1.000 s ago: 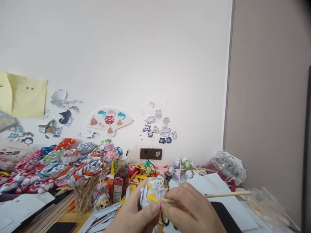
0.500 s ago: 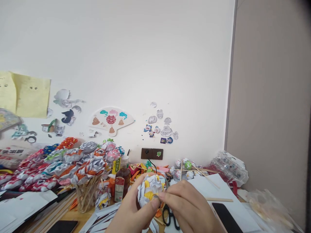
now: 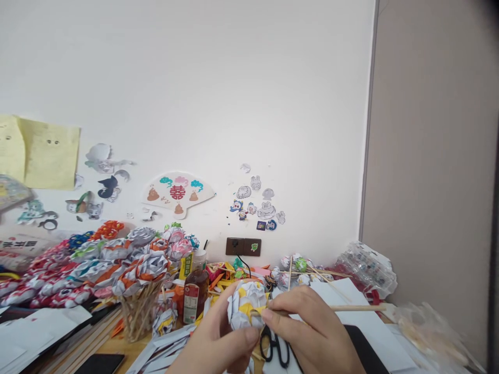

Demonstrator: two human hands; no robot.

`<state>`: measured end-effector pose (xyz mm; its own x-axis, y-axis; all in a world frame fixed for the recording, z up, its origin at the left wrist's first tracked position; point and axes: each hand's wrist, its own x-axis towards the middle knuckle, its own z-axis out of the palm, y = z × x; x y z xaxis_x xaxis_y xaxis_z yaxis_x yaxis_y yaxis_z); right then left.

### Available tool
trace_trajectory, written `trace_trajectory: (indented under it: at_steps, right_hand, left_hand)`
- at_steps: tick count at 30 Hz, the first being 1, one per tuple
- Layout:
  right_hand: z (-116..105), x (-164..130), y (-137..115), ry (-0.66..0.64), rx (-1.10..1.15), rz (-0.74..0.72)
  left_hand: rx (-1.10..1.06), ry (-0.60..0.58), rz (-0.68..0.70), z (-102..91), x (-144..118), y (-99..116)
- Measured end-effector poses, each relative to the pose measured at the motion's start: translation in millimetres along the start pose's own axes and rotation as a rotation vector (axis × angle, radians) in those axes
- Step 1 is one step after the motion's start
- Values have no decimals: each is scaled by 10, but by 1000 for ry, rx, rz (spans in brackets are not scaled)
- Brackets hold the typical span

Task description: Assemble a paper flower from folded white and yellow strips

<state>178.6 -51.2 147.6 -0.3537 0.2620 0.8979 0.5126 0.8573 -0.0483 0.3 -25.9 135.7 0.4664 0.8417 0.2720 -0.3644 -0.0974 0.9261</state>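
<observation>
A ball-shaped paper flower [image 3: 245, 298] of white and yellow folded petals sits in my left hand [image 3: 218, 332], whose fingers curl round its left side and underside, thumb in front. My right hand [image 3: 312, 330] is closed around a thin wooden stick [image 3: 358, 308]; its long end sticks out to the right, and its other end seems to meet the flower's right side, partly covered by my fingers. Below and between the hands lie black-handled scissors [image 3: 275, 348]. White paper strips [image 3: 166, 348] lie left of my left hand.
Many finished paper flowers [image 3: 144, 270] fill the left side, above a bundle of sticks [image 3: 138, 314]. A brown bottle [image 3: 196, 291] stands behind my left hand. White sheets [image 3: 343, 291], a dark phone [image 3: 364, 345] and plastic bags [image 3: 432, 332] lie right. Another dark phone [image 3: 99, 363] lies front left.
The flower has turned and shifted slightly right in my left hand. My right hand has moved a little right, and the stick's outer end has risen and reaches farther right.
</observation>
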Motion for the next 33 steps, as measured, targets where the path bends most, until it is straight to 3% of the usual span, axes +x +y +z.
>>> trace_trajectory:
  at_steps: [3,7,13,19,27,33]
  right_hand:
    - [-39,4,17,-4,-115,-103]
    - [-61,13,12,-32,-155,-136]
    - [19,53,-52,-180,-169,-114]
    - [56,25,-3,-201,-123,-100]
    - [81,39,-36,-120,-72,-105]
    - [76,42,-70,-84,-231,-127]
  left_hand:
    - [24,88,32,28,-7,45]
    - [51,211,212,78,11,64]
    - [52,166,278,63,63,-36]
    - [7,136,237,60,24,-37]
    - [75,148,197,36,13,-33]
    - [113,164,59,90,-88,130]
